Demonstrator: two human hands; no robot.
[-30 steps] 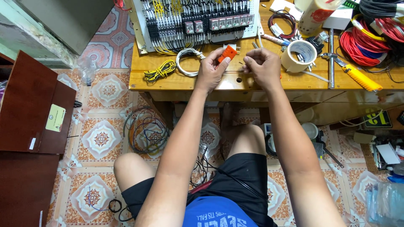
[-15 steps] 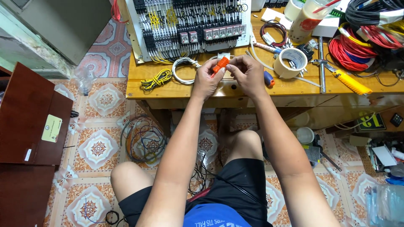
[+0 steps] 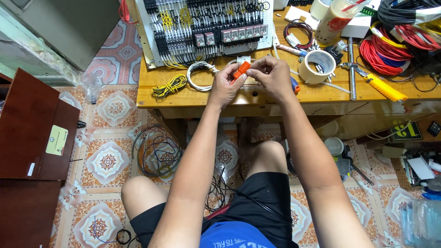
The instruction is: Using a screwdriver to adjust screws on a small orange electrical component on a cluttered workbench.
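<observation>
Orange plastic hand tool (image 3: 240,70) is pinched between both hands above the wooden tabletop (image 3: 239,97), just in front of the white wiring panel with rows of terminals (image 3: 206,27). Left hand (image 3: 223,85) is closed around its lower end; right hand (image 3: 272,76) grips narrowly at its upper end. Beige tape roll (image 3: 317,65) lies right of the tool. White cable coil (image 3: 200,74) and yellow wire bundle (image 3: 170,86) lie left of it.

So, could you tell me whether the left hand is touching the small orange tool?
Touching. The head view shows the left hand pinching the small orange tool between its fingertips, with no gap visible; the right hand meets it too.
</observation>
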